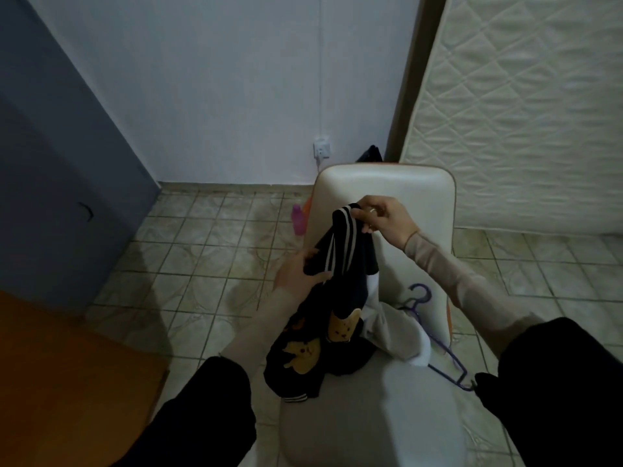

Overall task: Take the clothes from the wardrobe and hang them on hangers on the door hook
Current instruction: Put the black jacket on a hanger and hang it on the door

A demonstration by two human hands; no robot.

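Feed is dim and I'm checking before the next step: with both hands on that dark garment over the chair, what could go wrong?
The purple hanger lies partly under the light garment on the chair, so pulling it out may drag that garment off. The dark garment, held high by the right hand and left hand, could snag the hanger's hook as it lifts.

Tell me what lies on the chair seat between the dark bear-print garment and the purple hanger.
In the head view, a pale crumpled garment lies between the dark garment and the purple hanger, partly covering the hanger.
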